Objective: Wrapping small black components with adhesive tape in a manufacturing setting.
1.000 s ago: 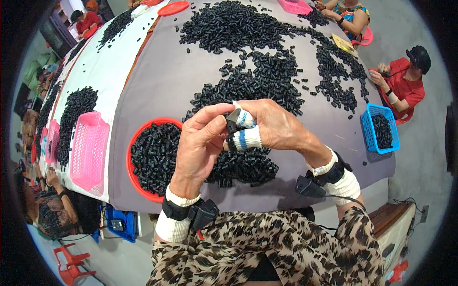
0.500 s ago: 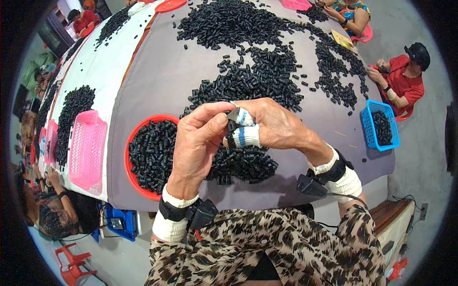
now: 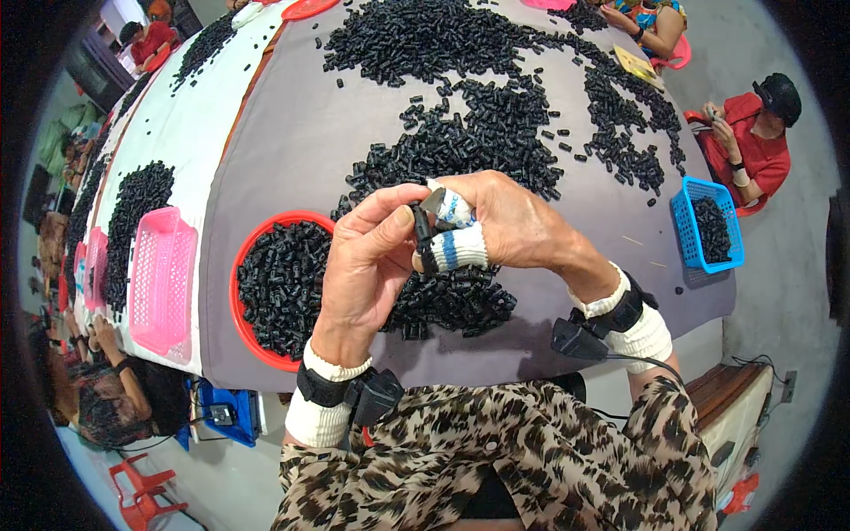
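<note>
Over the table's near part, my left hand (image 3: 365,252) pinches a small black cylindrical plastic piece (image 3: 421,223) between thumb and fingertips. My right hand (image 3: 522,223) meets it from the right, its fingers closed. White fabric covers with blue marks (image 3: 460,249) wrap its thumb and finger. A small grey metal blade (image 3: 433,200) sticks out between those covered digits, close against the black piece. Behind and below the hands lies a heap of similar black pieces (image 3: 460,305). A red round basin (image 3: 237,296) full of them stands left of my left hand.
Larger heaps of black pieces (image 3: 425,40) spread toward the far side of the grey-covered table (image 3: 266,168). A blue basket (image 3: 724,257) with pieces stands at the right edge, a pink basket (image 3: 162,279) at the left. Co-workers sit around, one in red (image 3: 753,146) on the right.
The black piece now stands more upright in my left fingers, more of it showing, and the blade has shifted slightly right of it. The co-worker in red has raised their hands.
</note>
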Motion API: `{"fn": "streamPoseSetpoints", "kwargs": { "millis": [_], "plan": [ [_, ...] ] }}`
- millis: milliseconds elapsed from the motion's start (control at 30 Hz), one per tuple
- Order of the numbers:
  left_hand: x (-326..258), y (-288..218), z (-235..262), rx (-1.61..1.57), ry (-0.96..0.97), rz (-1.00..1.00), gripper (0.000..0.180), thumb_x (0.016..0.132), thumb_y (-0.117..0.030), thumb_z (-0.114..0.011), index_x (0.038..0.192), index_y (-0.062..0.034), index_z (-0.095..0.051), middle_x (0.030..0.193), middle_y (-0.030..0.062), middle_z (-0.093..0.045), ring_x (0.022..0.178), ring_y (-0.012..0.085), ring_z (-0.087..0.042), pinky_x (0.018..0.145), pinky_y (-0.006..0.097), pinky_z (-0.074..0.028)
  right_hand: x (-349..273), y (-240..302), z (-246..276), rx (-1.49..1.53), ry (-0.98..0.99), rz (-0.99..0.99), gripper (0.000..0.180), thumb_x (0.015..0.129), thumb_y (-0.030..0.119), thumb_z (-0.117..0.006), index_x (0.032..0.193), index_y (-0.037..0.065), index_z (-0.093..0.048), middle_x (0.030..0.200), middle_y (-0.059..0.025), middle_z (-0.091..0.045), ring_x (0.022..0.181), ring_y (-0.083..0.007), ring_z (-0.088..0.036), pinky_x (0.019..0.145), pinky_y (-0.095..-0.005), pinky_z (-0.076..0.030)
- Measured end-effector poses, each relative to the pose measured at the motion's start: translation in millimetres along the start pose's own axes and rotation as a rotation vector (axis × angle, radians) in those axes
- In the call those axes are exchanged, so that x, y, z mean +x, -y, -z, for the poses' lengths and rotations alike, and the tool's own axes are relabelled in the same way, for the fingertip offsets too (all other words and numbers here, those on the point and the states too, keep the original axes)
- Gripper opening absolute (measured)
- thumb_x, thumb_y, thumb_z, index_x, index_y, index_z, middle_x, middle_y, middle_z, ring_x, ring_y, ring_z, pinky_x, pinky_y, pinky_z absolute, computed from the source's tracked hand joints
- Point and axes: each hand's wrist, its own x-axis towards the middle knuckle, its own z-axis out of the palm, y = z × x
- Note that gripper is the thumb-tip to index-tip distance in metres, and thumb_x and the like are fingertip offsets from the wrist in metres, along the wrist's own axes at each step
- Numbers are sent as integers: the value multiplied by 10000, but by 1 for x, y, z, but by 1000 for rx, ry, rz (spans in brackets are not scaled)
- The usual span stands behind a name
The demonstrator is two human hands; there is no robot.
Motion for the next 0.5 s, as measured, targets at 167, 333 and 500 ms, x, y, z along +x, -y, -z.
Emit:
{"fn": "streamPoseSetpoints", "kwargs": {
  "millis": [167, 333, 500],
  "plan": [
    [0, 2, 2, -2, 16, 5, 225, 846, -99, -573, 1047, 4, -573, 927, 81, -623, 783, 128, -611, 654, 251, -525, 0, -3, 0, -50, 15, -26, 271, 697, 194, -725, 874, 39, -592, 706, 12, -562, 641, -59, -499, 567, -229, -415],
    [0, 4, 2, 54, -25, -6, 216, 848, -98, -572, 1038, 4, -575, 924, 75, -618, 765, 123, -610, 646, 247, -526, 0, -3, 0, -68, 20, 4, 285, 691, 200, -726, 883, 36, -593, 712, -3, -574, 653, -75, -518, 580, -240, -426],
    [0, 3, 2, 59, -13, 4, 211, 845, -96, -577, 1031, 3, -577, 918, 67, -616, 764, 114, -607, 639, 240, -526, -1, -2, 0, -96, 23, -6, 308, 685, 224, -728, 891, 39, -594, 717, -15, -581, 655, -88, -529, 585, -250, -431]
  ]
}}
